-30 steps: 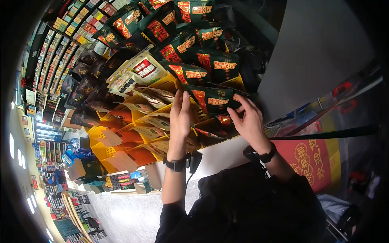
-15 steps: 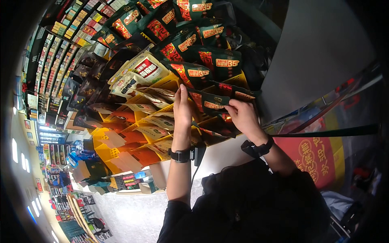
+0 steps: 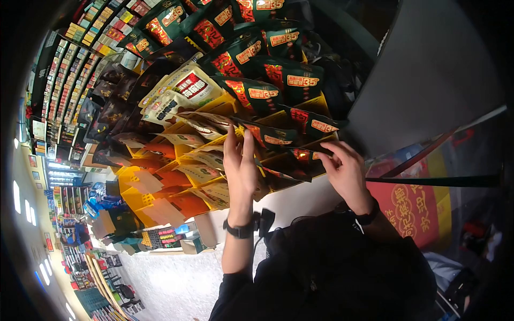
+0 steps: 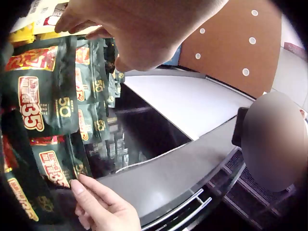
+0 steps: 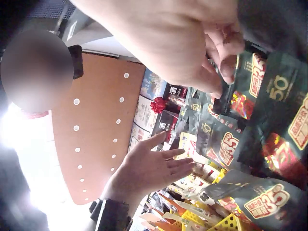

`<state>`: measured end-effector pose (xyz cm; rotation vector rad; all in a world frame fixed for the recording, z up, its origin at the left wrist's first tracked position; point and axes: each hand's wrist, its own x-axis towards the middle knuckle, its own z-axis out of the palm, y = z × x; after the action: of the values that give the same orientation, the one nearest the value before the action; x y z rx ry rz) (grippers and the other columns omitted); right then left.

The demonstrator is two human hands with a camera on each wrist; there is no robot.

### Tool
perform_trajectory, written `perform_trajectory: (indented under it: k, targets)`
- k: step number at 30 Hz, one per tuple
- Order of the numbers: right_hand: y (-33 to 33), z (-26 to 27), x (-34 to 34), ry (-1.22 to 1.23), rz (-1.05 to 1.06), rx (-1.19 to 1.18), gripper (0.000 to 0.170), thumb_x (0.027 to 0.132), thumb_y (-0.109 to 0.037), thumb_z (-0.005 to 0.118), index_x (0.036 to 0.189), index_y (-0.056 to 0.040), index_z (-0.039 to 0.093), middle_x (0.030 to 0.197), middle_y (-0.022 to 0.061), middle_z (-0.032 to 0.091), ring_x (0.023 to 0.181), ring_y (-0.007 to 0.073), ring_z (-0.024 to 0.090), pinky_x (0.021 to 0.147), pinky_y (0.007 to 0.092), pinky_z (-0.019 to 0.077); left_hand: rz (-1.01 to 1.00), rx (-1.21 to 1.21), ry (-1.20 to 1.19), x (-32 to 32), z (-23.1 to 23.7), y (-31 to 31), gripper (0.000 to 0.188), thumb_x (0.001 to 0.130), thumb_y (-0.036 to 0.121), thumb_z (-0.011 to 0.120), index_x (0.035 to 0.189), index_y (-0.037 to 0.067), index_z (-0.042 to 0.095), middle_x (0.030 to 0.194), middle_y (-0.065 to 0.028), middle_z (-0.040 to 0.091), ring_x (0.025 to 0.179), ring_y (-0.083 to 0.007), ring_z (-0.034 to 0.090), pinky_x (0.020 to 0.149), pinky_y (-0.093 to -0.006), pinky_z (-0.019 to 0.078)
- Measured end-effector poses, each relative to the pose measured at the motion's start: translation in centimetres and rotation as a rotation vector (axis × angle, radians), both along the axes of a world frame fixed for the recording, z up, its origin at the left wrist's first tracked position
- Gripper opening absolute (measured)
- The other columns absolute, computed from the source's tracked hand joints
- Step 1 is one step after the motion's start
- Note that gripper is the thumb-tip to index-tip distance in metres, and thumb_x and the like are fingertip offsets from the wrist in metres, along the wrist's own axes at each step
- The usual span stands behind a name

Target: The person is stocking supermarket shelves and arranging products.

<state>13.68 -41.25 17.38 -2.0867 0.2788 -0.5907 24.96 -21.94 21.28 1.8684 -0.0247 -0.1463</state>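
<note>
Dark green bags with red panels and a "35" label (image 3: 303,81) (image 4: 31,103) (image 5: 267,199) stand in rows in yellow holders (image 3: 227,101). My left hand (image 3: 241,171) (image 4: 144,31) (image 5: 149,168) is raised over the holders, its fingers fairly straight and holding nothing, beside pale and brown packets (image 3: 201,171). To its right, my right hand (image 3: 347,174) (image 4: 106,207) (image 5: 168,43) pinches the edge of a front green bag (image 3: 302,155) (image 4: 53,163) between thumb and fingers. Its grip is partly hidden in the right wrist view.
Cream bags (image 3: 193,85) and orange packets (image 3: 171,179) fill the left part of the display. Small packs line shelves (image 3: 69,80) at the upper left. A grey panel (image 3: 428,69) rises at the right, above a red and yellow banner (image 3: 412,208).
My right hand has let go of one green bag and moved right and down to the edge of another. My left hand has shifted slightly down, its fingers more apart.
</note>
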Motion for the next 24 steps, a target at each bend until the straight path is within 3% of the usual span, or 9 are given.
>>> perform_trajectory:
  k: [3,5,6,8,11,16,24]
  targets:
    - [-0.4,-0.2,-1.6,0.127,-0.027,-0.025,0.025,0.084,-0.008,0.070,0.107,-0.0005,0.064,0.105,0.0124,0.065,0.072,0.0257,0.067,0.061,0.0321,0.0535,-0.031,0.052,-0.209,-2.3,-0.9,1.1,0.043,0.097,0.028,0.057,0.127,-0.003,0.056,0.112,-0.0166,0.062,0.089,-0.0209,0.062,0.081,-0.0330,0.0483]
    - [-0.7,-1.8,-2.1,0.104,-0.078,-0.163,0.025,0.085,-0.010,0.068,0.109,-0.0016,0.064,0.110,0.0127,0.064,0.079,0.0308,0.066,0.066,0.0367,0.0538,-0.088,0.075,0.012,-3.7,-0.1,1.5,0.039,0.097,0.018,0.056,0.129,-0.005,0.055,0.132,-0.0184,0.056,0.119,-0.0263,0.055,0.102,-0.0334,0.0397]
    - [-0.9,-2.2,-2.2,0.181,-0.080,-0.190,0.020,0.087,-0.009,0.064,0.106,-0.0021,0.066,0.107,0.0129,0.065,0.086,0.0343,0.065,0.071,0.0404,0.0534,-0.094,0.074,0.009,-3.9,-0.5,2.1,0.039,0.097,0.018,0.056,0.129,-0.005,0.055,0.132,-0.0184,0.056,0.119,-0.0263,0.055,0.102,-0.0334,0.0397]
    - [-1.5,-3.6,-2.4,0.177,-0.056,-0.225,0.018,0.087,-0.008,0.063,0.104,-0.0020,0.066,0.104,0.0131,0.066,0.086,0.0342,0.065,0.072,0.0406,0.0534,-0.448,0.696,-0.571,-4.0,-1.7,3.2,0.033,0.087,0.007,0.062,0.120,0.000,0.063,0.126,-0.0170,0.059,0.117,-0.0325,0.055,0.100,-0.0382,0.0424]
    - [-1.9,-4.0,-2.5,0.146,-0.037,-0.259,0.015,0.087,-0.007,0.062,0.101,-0.0019,0.067,0.097,0.0134,0.067,0.085,0.0343,0.065,0.073,0.0409,0.0534,-0.534,0.817,-0.717,-4.3,-2.0,2.8,0.032,0.080,0.005,0.063,0.112,0.006,0.068,0.120,-0.0151,0.060,0.112,-0.0330,0.055,0.093,-0.0429,0.0439]
    - [-2.1,-4.1,-3.0,0.110,-0.093,-0.263,0.015,0.087,-0.007,0.062,0.100,-0.0018,0.067,0.095,0.0137,0.068,0.084,0.0344,0.065,0.073,0.0411,0.0534,-0.516,0.760,-0.709,-4.0,-3.3,2.3,0.015,0.080,0.008,0.068,0.095,0.006,0.071,0.107,-0.0085,0.065,0.106,-0.0301,0.057,0.089,-0.0412,0.0439]
    - [-1.3,-4.3,-3.7,0.143,-0.141,-0.230,0.019,0.087,-0.012,0.067,0.103,-0.0029,0.067,0.103,0.0134,0.068,0.083,0.0333,0.066,0.071,0.0392,0.0541,-0.470,0.707,-0.723,-4.0,-3.7,1.9,0.013,0.080,0.007,0.066,0.092,0.007,0.071,0.100,-0.0080,0.066,0.101,-0.0281,0.059,0.087,-0.0401,0.0439]
